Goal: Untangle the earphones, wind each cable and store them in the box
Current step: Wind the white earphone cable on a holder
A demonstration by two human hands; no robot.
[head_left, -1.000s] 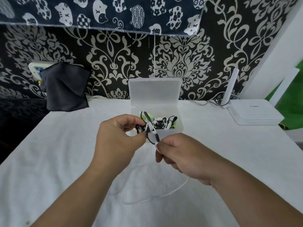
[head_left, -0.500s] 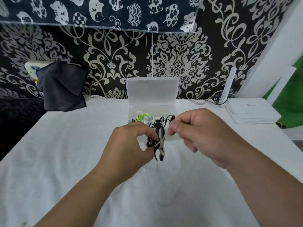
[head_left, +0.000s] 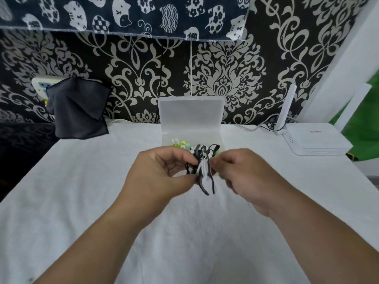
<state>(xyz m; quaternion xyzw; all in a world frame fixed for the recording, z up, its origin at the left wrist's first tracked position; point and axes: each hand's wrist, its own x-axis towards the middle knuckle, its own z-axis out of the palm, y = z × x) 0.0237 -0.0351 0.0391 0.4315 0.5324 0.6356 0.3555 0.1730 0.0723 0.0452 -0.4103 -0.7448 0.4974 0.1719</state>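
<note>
1. Black-and-white wound earphone cable bundle [head_left: 202,173]: held in the air over the middle of the white cloth-covered desk [head_left: 82,181], just in front of the box.
2. Handling, as a judgement: very light, limp, springy. The coils will likely loosen if pinch pressure drops. The thin wire and earbuds are fragile, so don't yank. Best hold is across the bundle's waist, clamping all loops together.
3. Left hand [head_left: 162,175]: thumb and fingers pinch the bundle's left side, loops dangling below.
4. Right hand [head_left: 246,177]: fingers curled, tips at the bundle's upper right. It's motion-blurred, so I cannot tell whether it pinches a strand or only touches.
5. Translucent plastic box with raised lid [head_left: 190,115]: stands at the middle of the desk's far edge, lid against the wall. It holds green-and-white earphones [head_left: 180,144] and more cable.
6. Hard to make out: the loose end, the plug, how many sets are in the bundle, and the box's front wall and contents behind the hands.
7. White router [head_left: 315,140]: far right corner, well apart.
</note>
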